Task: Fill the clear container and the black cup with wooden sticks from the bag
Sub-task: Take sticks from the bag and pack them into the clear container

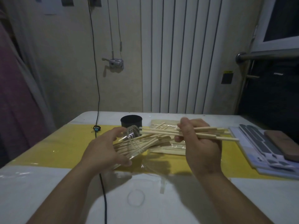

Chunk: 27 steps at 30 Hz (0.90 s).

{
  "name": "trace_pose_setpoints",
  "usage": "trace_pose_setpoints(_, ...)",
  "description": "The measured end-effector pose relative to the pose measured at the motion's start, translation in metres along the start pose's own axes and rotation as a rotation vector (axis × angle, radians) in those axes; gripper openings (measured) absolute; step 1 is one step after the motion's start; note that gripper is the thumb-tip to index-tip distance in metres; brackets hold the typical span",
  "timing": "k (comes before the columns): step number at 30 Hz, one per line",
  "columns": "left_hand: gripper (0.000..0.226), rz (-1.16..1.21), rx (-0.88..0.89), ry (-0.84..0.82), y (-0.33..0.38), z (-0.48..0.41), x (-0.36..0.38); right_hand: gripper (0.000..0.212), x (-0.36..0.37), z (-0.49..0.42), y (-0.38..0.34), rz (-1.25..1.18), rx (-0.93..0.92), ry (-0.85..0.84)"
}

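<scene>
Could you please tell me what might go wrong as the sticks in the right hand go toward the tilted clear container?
1. The left hand holds the clear container tipped nearly on its side, so the loaded sticks poking from its mouth could slide out.
2. The right hand grips a bundle of sticks with uneven ends; some may catch the rim or the loaded sticks.
3. The black cup stands just behind and could get knocked.

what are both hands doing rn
Left hand: holding the tilted clear container.
Right hand: gripping a bundle of wooden sticks.
</scene>
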<state>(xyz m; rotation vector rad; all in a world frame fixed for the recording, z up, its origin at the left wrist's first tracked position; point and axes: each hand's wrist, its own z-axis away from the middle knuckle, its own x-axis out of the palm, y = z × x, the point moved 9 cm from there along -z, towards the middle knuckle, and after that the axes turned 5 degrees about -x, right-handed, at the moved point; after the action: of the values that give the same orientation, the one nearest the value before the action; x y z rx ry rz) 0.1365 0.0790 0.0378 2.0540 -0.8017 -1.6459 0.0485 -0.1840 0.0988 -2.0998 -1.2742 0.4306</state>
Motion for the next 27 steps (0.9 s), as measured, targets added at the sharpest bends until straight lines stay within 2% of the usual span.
trace_pose_setpoints(2, 0.109, -0.008, 0.004, 0.003, 0.001, 0.000, 0.000, 0.018, 0.004, 0.002, 0.008, -0.123, 0.110, -0.003)
trace_pose_setpoints(4, 0.110, -0.025, 0.012, 0.001, 0.002, 0.001, 0.001, 0.023, 0.008, 0.003, 0.016, -0.171, 0.175, -0.021)
trace_pose_setpoints(11, 0.110, -0.046, 0.038, -0.015, 0.003, 0.000, 0.002, 0.032, 0.013, 0.003, 0.029, -0.070, 0.242, -0.071)
trace_pose_setpoints(14, 0.103, -0.046, 0.056, -0.013, 0.005, 0.001, 0.001, 0.029, 0.025, 0.006, 0.038, -0.042, 0.314, -0.211)
trace_pose_setpoints(16, 0.101, -0.048, 0.066, -0.014, 0.006, 0.002, 0.001, 0.049, 0.038, 0.016, 0.047, -0.102, 0.417, -0.344)
trace_pose_setpoints(18, 0.102, -0.047, 0.067, -0.015, 0.006, 0.002, 0.001, 0.059, 0.040, 0.021, 0.055, -0.205, 0.483, -0.315)
trace_pose_setpoints(21, 0.102, -0.040, 0.058, -0.011, 0.003, 0.000, 0.000, 0.036, 0.029, 0.017, 0.059, -0.332, 0.506, -0.104)
trace_pose_setpoints(23, 0.104, -0.035, 0.053, -0.005, 0.002, 0.000, 0.000, 0.030, 0.021, 0.013, 0.059, -0.305, 0.471, -0.031)
trace_pose_setpoints(25, 0.106, -0.034, 0.048, -0.006, 0.002, 0.000, 0.000, 0.026, 0.018, 0.010, 0.052, -0.196, 0.384, -0.063)
trace_pose_setpoints(27, 0.105, -0.039, 0.049, -0.008, 0.003, 0.000, 0.000, 0.024, 0.024, 0.009, 0.046, -0.016, 0.287, -0.172)
